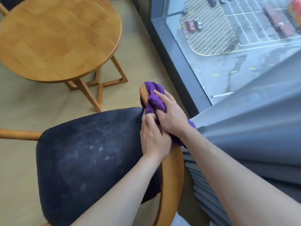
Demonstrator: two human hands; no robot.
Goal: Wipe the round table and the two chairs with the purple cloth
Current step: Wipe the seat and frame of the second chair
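The purple cloth (154, 98) is wrapped over the right wooden armrest (172, 168) of the near chair, whose dark blue seat (91, 157) fills the lower middle. My right hand (171, 115) grips the cloth from the outer side of the armrest. My left hand (153, 136) grips the cloth and the armrest from the seat side, just behind the right hand. The round wooden table (53, 38) stands at the upper left. A corner of the second chair (6, 5) shows at the top left edge.
A tall window with a dark frame (175, 51) runs along the right, close to the armrest. Grey curtain folds (244, 144) hang at the lower right beside the chair. The chair's left armrest (19, 134) sticks out at the left. Beige floor (133, 62) lies between table and window.
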